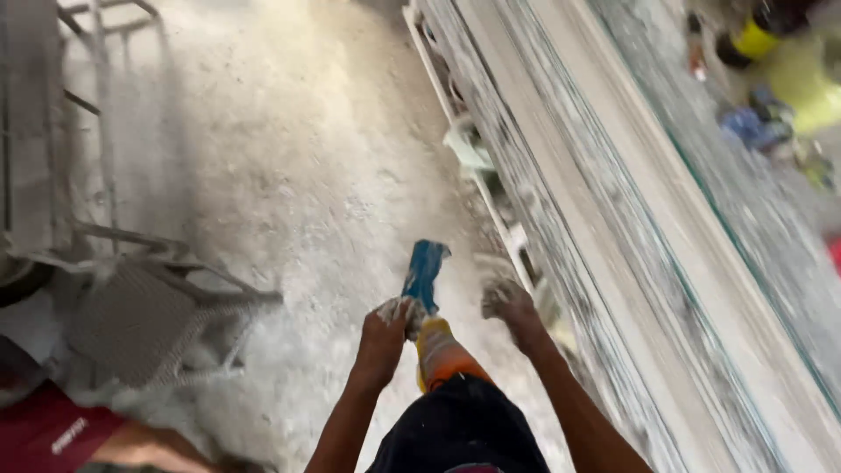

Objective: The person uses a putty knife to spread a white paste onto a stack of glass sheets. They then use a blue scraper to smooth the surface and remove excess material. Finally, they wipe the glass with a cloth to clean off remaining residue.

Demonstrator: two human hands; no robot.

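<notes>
I see my left hand point(384, 335) with its fingers curled tight around a dusty rag point(405, 311), touching the blue tool point(426, 273) just right of them. My right hand point(510, 308) is blurred; I cannot tell its grip. Stacked slabs point(613, 219) lie right of it.

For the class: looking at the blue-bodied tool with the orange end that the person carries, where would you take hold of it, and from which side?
Probably at the narrow waist where the blue power tool meets its orange end, coming from the left, as the left hand does there. The right hand is beside the stacked slabs, crowding that side.
</notes>
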